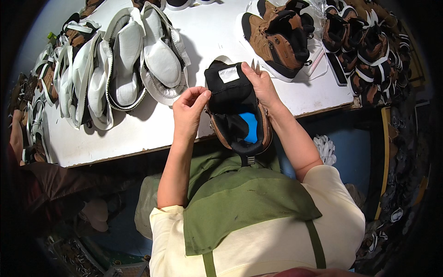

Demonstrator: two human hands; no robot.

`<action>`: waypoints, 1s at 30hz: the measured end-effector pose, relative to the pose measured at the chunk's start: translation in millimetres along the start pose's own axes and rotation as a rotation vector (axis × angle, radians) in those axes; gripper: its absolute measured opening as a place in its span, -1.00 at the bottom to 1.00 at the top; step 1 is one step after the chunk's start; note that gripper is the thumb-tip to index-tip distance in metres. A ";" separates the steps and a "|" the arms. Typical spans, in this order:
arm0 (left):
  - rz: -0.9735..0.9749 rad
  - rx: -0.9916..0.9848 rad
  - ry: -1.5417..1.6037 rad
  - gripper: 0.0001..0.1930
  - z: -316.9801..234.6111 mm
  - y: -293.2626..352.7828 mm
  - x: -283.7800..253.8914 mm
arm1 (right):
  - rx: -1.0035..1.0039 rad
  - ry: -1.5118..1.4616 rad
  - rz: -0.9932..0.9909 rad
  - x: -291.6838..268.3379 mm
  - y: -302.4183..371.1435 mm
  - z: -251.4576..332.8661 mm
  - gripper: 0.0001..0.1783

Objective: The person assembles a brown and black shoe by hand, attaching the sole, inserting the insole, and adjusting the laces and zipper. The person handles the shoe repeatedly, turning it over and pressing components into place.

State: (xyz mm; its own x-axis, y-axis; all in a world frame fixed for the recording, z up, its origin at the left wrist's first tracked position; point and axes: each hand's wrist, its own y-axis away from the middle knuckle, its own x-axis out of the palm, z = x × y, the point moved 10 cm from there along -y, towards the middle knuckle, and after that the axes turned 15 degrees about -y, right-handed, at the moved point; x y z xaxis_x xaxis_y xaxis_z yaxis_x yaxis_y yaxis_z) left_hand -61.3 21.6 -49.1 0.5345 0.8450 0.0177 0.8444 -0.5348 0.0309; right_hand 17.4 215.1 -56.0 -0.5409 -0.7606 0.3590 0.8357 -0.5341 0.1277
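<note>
A brown and black shoe upper (pixel 265 127) is held at the front edge of the table, its opening toward me and its black tongue (pixel 226 94) folded out. A white label (pixel 229 75) shows on the tongue, and a bright blue patch (pixel 249 127) inside. My left hand (pixel 187 108) is closed, thumb and fingertips pinched at the tongue's left edge. My right hand (pixel 264 90) grips the tongue's right side, thumb on top. Pointed metal tips, like those of thread snips (pixel 255 67), stick out of the right hand; their handles are hidden.
White shoe uppers with zigzag edges (pixel 124 64) stand in a row at left. A brown shoe upper (pixel 277 41) lies at back right, near a dark phone-like slab (pixel 336 69) and more piled uppers (pixel 369 51). Another person's arm (pixel 17 134) is at far left.
</note>
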 end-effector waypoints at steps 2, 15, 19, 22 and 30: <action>-0.008 0.028 -0.026 -0.83 -0.1 -0.7 -0.3 | -0.008 -0.014 -0.007 1.0 0.1 1.0 -0.37; -0.054 0.152 -0.048 -0.87 -1.4 8.3 -17.5 | -0.004 -0.068 0.010 8.8 5.5 5.9 -0.41; -0.092 0.120 -0.054 -0.85 6.3 19.3 -42.0 | 0.010 -0.063 0.021 4.0 1.9 0.2 -0.42; -0.001 0.072 -0.180 -0.78 12.3 31.5 -48.8 | 0.013 -0.065 0.014 5.7 3.6 2.0 -0.42; 0.087 0.165 -0.385 -0.93 -1.3 48.8 -33.2 | -0.007 -0.072 0.031 4.0 1.1 -0.5 -0.40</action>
State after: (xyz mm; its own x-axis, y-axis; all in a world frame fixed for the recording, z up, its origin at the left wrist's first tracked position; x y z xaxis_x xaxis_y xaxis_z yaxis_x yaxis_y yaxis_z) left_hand -38.0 -32.5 -46.9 0.5521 0.7511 -0.3619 0.7731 -0.6238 -0.1152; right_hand 16.1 211.3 -54.9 -0.5060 -0.7488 0.4282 0.8513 -0.5132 0.1086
